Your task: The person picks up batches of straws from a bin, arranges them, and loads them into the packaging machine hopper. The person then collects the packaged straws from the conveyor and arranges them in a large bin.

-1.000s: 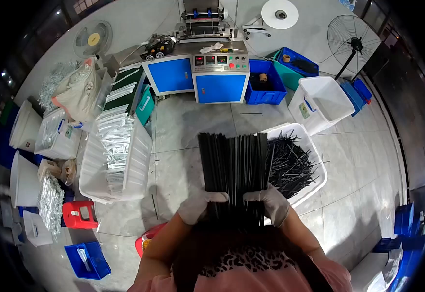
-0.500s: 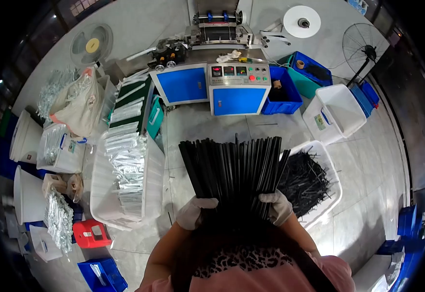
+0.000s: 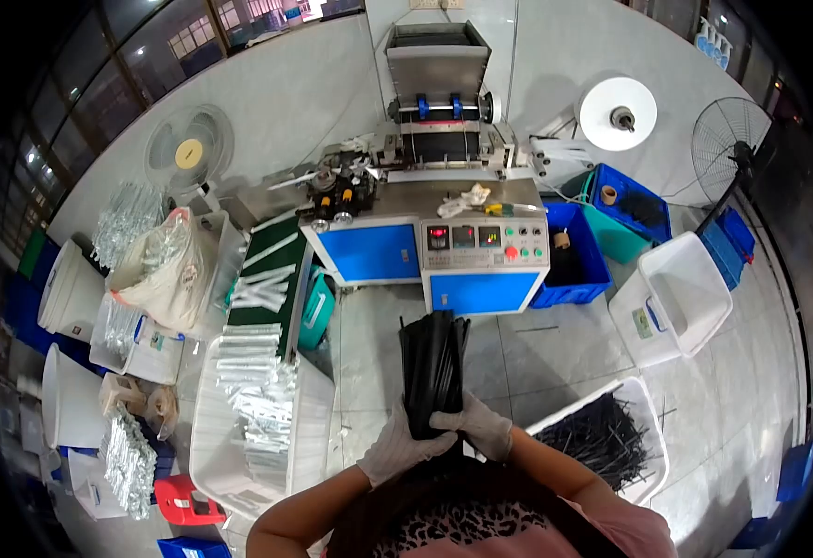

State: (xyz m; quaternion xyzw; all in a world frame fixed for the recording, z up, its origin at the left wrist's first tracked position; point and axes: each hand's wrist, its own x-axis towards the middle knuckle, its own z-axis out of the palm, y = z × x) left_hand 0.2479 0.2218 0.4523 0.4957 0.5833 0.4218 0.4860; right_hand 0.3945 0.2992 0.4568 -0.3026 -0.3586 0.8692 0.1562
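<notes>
A tight bundle of black straws (image 3: 433, 363) stands roughly upright in front of my body, its far ends slightly uneven. My left hand (image 3: 401, 448), in a white glove, wraps the lower left side of the bundle. From the right, my gloved right hand (image 3: 479, 426) closes round the same bundle, with its thumb across the front. The bundle's lower end is hidden by my hands and body. Loose black straws (image 3: 602, 442) lie jumbled in a white bin (image 3: 659, 446) to the right of my right hand.
Ahead is a packing machine (image 3: 453, 200) with a hopper (image 3: 436, 60) and blue doors. On the left, a green conveyor (image 3: 262, 249) carries white-wrapped sticks to a white bin (image 3: 313, 437). A red stool (image 3: 183, 502), blue crates and an upright white bin (image 3: 672, 298) stand around.
Both hands have come closer together, squeezing the wide fan of straws into a narrow bundle. The view has tilted up, showing more of the machine and its hopper.
</notes>
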